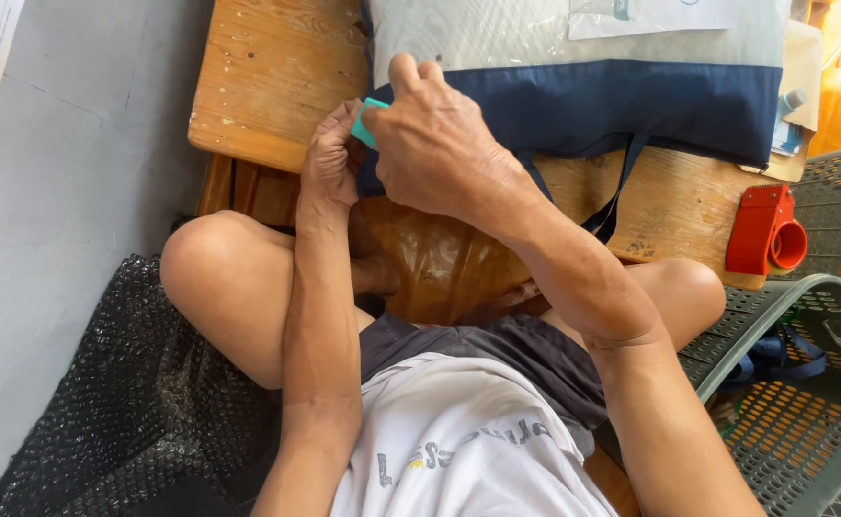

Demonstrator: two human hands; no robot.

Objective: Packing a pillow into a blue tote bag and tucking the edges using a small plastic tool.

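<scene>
Hands met at the bench's near-left corner | left hand (329, 163) pinched a small teal tag (371, 123), fingers closed | right hand (430, 144) curled shut over the navy-and-cream fabric bag (631, 96) corner, tag at its nine o'clock | bag looked soft, light, floppy; best gripped at hem | red tape dispenser (765, 230) at three o'clock.

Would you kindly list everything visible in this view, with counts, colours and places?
Bag: one, grey with navy band and straps, on the table.
Small teal object: one, pinched at the bag's corner; kind unclear.
Wooden table: one, light brown, ahead.
Tape dispenser: one, red, table's right edge.
Plastic crates: grey-green, right.
Bubble wrap: black, lower left.
Left hand: grips the teal object.
Right hand: pressed on the bag's corner.
</scene>
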